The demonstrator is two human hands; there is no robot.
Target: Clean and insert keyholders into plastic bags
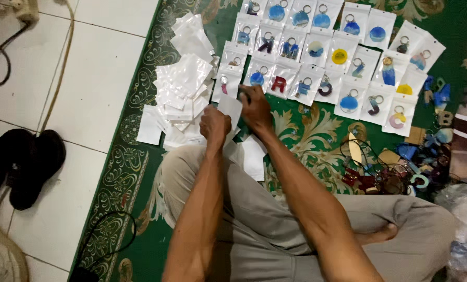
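Green gold-patterned carpet (306, 130) beside white tile floor (98, 78), person sits cross-legged on it

- white pouch (231, 107): one, held up just above the carpet in front of the knees, between both hands
- left hand (215, 125): fingers closed on the pouch's lower left edge
- right hand (255, 107): pinching the pouch's upper right edge; a small dark thing shows at the fingertips, can't tell what it is
- packed pouches (317, 52): three slanted rows just beyond the hands, each with one keychain inside, mostly letters and round discs. About 25, roughly eight per row; overlaps block an exact count
- empty pouches (184, 83): loose heap left of the rows, dozens, too overlapped to count; a few more lie by the knee
- loose keychains (400, 175): tangled pile well to the right, unbagged, at least ten, exact count not readable; a few blue letters (437, 94) further up
- black shoes (22, 162): two, on the tile, well apart from the work

Judgement: bagging looks well past half, with far more empty pouches than loose pieces left
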